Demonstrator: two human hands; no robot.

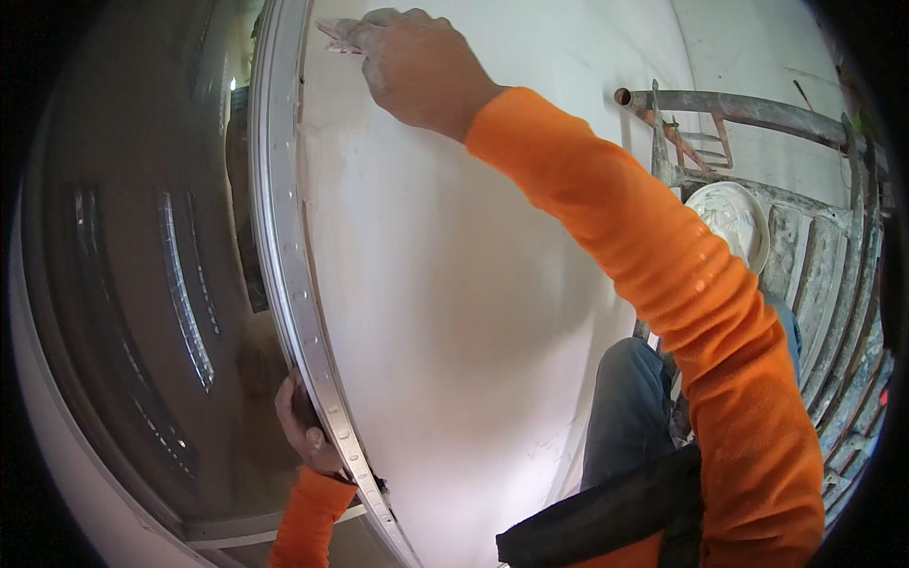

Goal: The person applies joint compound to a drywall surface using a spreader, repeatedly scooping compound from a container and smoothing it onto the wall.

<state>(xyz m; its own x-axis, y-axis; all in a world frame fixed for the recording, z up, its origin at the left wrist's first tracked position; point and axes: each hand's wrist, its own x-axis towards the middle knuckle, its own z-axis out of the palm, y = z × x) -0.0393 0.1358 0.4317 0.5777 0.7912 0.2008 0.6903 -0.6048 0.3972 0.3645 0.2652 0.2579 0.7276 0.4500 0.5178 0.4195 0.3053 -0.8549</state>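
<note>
My right hand, at the end of an outstretched orange sleeve, is closed round a putty-smeared putty knife. Its blade points left toward the upper edge of a white wall panel, and my fingers hide the handle. A perforated silver metal profile runs in a curve along the panel's left edge. Lower down, my left hand grips the side of this profile, the fingers partly hidden behind it.
At the right, a white bucket of pale putty stands on a stained slatted scaffold platform. A metal scaffold tube crosses above it. My bent knee is beside the panel. Left of the profile lies a dark, shiny surface.
</note>
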